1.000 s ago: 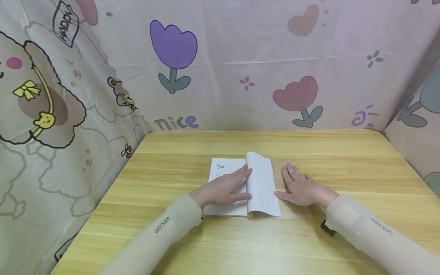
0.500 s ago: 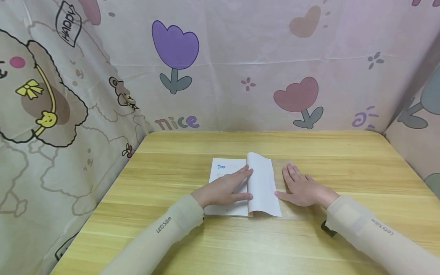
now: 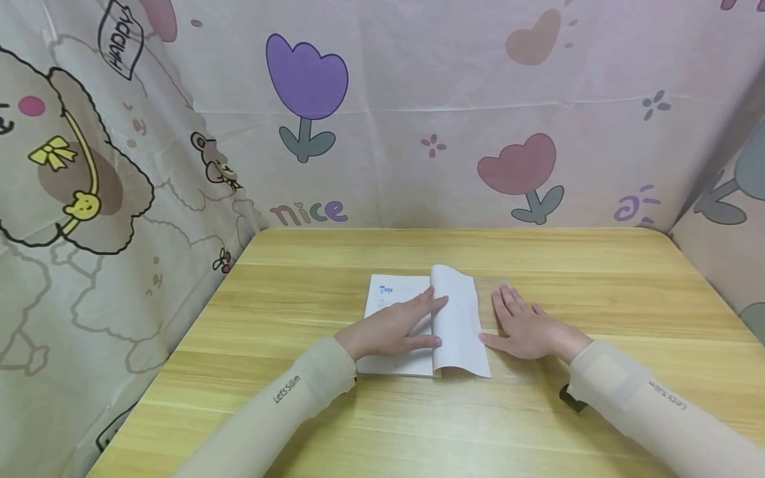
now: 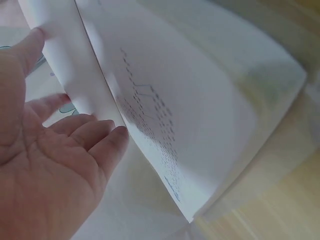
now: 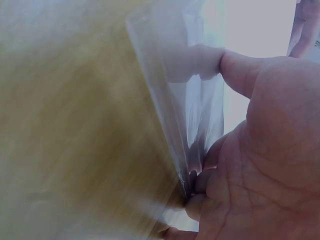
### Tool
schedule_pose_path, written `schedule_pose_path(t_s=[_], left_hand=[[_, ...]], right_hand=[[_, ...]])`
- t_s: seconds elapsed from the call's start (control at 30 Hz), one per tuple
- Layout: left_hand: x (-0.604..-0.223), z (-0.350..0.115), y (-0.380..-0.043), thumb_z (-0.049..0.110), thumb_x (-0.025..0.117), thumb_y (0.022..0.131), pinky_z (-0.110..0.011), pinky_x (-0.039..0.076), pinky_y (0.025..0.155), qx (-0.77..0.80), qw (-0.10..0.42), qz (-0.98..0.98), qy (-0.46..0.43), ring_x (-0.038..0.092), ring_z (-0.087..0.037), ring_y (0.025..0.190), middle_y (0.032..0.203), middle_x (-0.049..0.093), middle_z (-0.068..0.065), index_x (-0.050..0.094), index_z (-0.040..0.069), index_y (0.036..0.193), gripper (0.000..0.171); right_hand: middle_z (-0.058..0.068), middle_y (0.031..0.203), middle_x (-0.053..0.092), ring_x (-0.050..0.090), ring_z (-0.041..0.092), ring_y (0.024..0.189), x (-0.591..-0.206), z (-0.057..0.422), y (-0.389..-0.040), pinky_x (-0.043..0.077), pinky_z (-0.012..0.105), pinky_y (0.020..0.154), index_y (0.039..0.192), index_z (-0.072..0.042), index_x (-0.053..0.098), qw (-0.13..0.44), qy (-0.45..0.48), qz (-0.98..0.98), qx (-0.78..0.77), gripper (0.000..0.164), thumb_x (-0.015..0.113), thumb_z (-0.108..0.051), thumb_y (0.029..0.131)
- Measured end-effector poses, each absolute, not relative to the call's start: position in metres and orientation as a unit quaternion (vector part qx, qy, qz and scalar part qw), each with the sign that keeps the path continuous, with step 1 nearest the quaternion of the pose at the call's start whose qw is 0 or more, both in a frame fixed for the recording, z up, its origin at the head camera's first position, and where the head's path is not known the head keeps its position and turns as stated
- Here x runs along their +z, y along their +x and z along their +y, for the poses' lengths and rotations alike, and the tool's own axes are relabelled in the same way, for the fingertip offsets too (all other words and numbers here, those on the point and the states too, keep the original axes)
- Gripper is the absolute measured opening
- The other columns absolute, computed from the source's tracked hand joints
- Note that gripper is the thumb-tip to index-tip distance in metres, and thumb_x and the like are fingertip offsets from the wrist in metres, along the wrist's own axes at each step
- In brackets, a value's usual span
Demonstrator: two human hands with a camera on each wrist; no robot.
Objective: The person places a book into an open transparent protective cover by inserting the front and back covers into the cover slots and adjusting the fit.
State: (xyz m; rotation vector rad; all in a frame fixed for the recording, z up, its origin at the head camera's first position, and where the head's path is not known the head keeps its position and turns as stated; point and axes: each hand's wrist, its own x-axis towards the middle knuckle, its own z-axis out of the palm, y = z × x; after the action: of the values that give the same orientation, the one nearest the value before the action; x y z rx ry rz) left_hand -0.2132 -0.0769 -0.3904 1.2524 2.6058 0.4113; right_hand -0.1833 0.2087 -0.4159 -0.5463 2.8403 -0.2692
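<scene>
An open book [image 3: 394, 362] with white pages and small blue print lies mid-table. Its white cover flap [image 3: 460, 325] curves up along the right side. My left hand [image 3: 394, 326] reaches across the page, its outstretched fingertips and thumb touching the flap near its fold. In the left wrist view, printed lines show on the page [image 4: 150, 110] beyond the fingers. A clear plastic book cover [image 3: 514, 377] extends from under the flap to the right. My right hand [image 3: 528, 330] lies spread over that plastic, thumb tip at the flap's right edge. The right wrist view shows the plastic edge [image 5: 160, 105] alongside the fingers.
The wooden table [image 3: 299, 265] reaches back to a patterned cloth [image 3: 394, 172] hanging behind it. More of this cloth hangs at the left and right sides. Both forearms wear beige sleeves [image 3: 269, 405].
A finger of my left hand has slid slightly right onto the flap. The right hand stays in place, and the head view has shifted a little.
</scene>
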Motion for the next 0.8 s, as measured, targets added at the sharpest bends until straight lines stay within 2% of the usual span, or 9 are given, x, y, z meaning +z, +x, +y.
schedule_pose_path(t_s=[0.27, 0.5, 0.67, 0.8], left_hand=[[-0.389, -0.077, -0.213, 0.057, 0.048, 0.093, -0.038, 0.024, 0.110, 0.118, 0.116, 0.890, 0.426, 0.012, -0.020, 0.142, 0.159, 0.005, -0.007, 0.020, 0.026, 0.156, 0.076], [-0.389, -0.071, -0.213, 0.059, 0.047, 0.093, -0.038, 0.026, 0.109, 0.105, 0.125, 0.888, 0.430, 0.010, -0.020, 0.143, 0.160, 0.002, -0.007, 0.018, 0.027, 0.156, 0.076], [-0.392, -0.064, -0.211, 0.061, 0.042, 0.094, -0.036, 0.030, 0.107, 0.100, 0.126, 0.892, 0.423, 0.022, -0.022, 0.139, 0.159, -0.001, -0.008, 0.011, 0.021, 0.157, 0.081], [-0.396, -0.059, -0.209, 0.062, 0.042, 0.094, -0.029, 0.023, 0.109, 0.107, 0.123, 0.896, 0.412, 0.017, -0.018, 0.141, 0.159, -0.002, -0.007, 0.007, 0.010, 0.157, 0.089]], right_hand=[[0.035, 0.151, -0.002, -0.002, 0.046, 0.138, -0.414, 0.211, -0.183, 0.012, 0.072, 0.098, 0.148, 0.015, 0.009, 0.119, -0.200, 0.967, -0.108, 0.104, 0.035, -0.069, 0.093], [0.032, 0.153, -0.004, -0.002, 0.044, 0.139, -0.418, 0.212, -0.184, 0.011, 0.071, 0.099, 0.149, 0.014, 0.009, 0.121, -0.194, 0.968, -0.108, 0.106, 0.032, -0.072, 0.092], [0.033, 0.152, -0.003, -0.001, 0.045, 0.139, -0.418, 0.213, -0.185, 0.010, 0.072, 0.098, 0.149, 0.015, 0.009, 0.118, -0.194, 0.967, -0.118, 0.104, 0.036, -0.069, 0.092], [0.031, 0.153, -0.005, -0.004, 0.043, 0.139, -0.425, 0.215, -0.187, 0.009, 0.073, 0.098, 0.150, 0.012, 0.007, 0.112, -0.196, 0.967, -0.120, 0.106, 0.035, -0.071, 0.091]])
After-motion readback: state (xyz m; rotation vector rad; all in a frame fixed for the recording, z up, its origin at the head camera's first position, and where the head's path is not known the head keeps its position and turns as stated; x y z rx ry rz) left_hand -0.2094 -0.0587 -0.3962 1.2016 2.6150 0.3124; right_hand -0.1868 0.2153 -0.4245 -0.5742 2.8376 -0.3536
